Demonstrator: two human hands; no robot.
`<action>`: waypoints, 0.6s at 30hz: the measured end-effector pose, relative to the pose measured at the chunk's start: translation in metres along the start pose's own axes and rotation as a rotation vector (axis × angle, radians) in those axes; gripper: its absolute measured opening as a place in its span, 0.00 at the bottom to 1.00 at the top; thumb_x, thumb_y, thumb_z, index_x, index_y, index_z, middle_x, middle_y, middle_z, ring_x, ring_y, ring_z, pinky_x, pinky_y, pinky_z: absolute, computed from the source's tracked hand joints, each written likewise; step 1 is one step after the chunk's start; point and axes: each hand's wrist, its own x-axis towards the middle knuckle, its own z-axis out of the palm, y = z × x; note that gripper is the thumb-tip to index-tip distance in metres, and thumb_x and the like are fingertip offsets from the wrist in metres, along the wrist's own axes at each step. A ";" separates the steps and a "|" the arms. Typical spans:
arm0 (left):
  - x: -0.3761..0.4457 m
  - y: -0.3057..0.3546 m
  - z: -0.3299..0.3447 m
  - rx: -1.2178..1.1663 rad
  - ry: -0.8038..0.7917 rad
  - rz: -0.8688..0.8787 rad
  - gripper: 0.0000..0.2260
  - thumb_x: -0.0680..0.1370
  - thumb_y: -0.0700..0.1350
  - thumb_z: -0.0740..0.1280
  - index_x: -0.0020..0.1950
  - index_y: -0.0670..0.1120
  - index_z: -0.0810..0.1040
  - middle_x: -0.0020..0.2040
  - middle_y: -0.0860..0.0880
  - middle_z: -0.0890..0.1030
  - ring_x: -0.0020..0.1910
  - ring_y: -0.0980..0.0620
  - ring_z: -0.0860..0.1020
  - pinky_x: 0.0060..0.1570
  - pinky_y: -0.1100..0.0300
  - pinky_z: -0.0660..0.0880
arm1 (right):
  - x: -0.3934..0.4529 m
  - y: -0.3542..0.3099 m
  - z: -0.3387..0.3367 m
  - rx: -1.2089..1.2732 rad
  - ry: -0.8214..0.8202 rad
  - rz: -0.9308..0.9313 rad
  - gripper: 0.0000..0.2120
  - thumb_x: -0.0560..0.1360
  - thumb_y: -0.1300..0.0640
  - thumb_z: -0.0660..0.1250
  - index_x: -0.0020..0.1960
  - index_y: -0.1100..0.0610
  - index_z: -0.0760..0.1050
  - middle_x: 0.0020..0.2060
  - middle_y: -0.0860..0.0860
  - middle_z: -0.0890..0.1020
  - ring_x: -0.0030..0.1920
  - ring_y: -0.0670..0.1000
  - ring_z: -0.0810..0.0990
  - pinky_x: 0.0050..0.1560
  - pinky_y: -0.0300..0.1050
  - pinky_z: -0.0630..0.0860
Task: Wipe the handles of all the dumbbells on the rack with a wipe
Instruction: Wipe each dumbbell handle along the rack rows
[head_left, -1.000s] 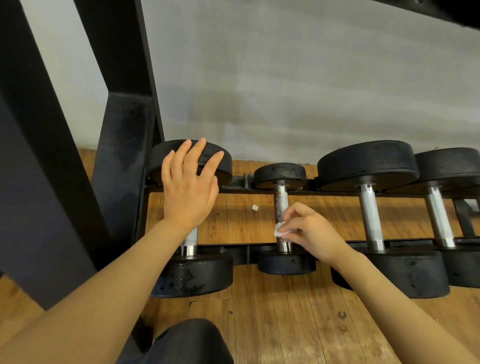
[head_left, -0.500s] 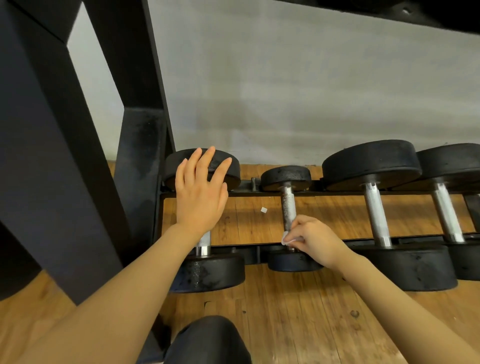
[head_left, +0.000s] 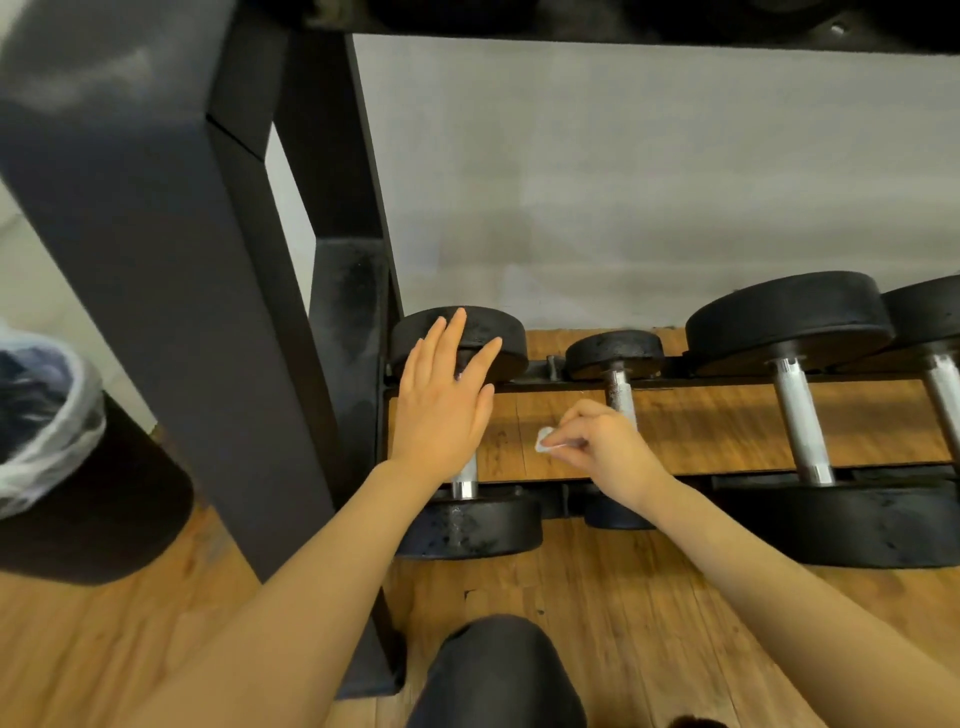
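Several black dumbbells with metal handles lie across the low rack (head_left: 701, 384). My left hand (head_left: 441, 410) is flat with straight fingers over the leftmost dumbbell (head_left: 467, 525), its fingertips on the far weight; that handle is mostly hidden beneath it. My right hand (head_left: 602, 452) pinches a small white wipe (head_left: 545, 441) just left of the small second dumbbell's handle (head_left: 621, 395), apart from it. A larger dumbbell (head_left: 800, 426) lies to the right, and another (head_left: 940, 384) is cut by the frame edge.
A thick black rack upright (head_left: 171, 270) stands at the left, with an upper shelf (head_left: 623, 21) overhead. A black bin with a plastic liner (head_left: 57, 457) sits on the wooden floor at far left. My dark-clothed knee (head_left: 498, 675) is at the bottom.
My right hand has come off the small dumbbell's handle and moved left with the wipe. The view has swung left, bringing the bin into sight. My left hand stays on the leftmost dumbbell.
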 end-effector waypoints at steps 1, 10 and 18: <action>-0.004 0.001 -0.001 -0.005 -0.008 -0.036 0.22 0.81 0.48 0.59 0.76 0.50 0.66 0.78 0.39 0.59 0.78 0.39 0.56 0.73 0.42 0.57 | 0.004 -0.006 0.004 0.049 0.034 0.007 0.07 0.72 0.59 0.72 0.50 0.54 0.84 0.45 0.45 0.77 0.45 0.43 0.76 0.49 0.34 0.73; -0.043 0.011 -0.013 -0.115 -0.109 -0.337 0.24 0.83 0.52 0.57 0.79 0.51 0.58 0.80 0.43 0.50 0.79 0.42 0.51 0.74 0.44 0.58 | 0.037 -0.044 0.036 0.226 0.147 -0.006 0.08 0.73 0.57 0.71 0.52 0.53 0.83 0.45 0.44 0.76 0.46 0.39 0.74 0.49 0.30 0.69; -0.076 0.015 -0.016 -0.222 -0.004 -0.537 0.27 0.81 0.58 0.48 0.79 0.51 0.60 0.80 0.46 0.52 0.79 0.46 0.51 0.74 0.47 0.56 | 0.062 -0.047 0.056 0.380 0.254 -0.028 0.07 0.75 0.60 0.69 0.52 0.55 0.83 0.49 0.47 0.77 0.48 0.36 0.74 0.50 0.24 0.68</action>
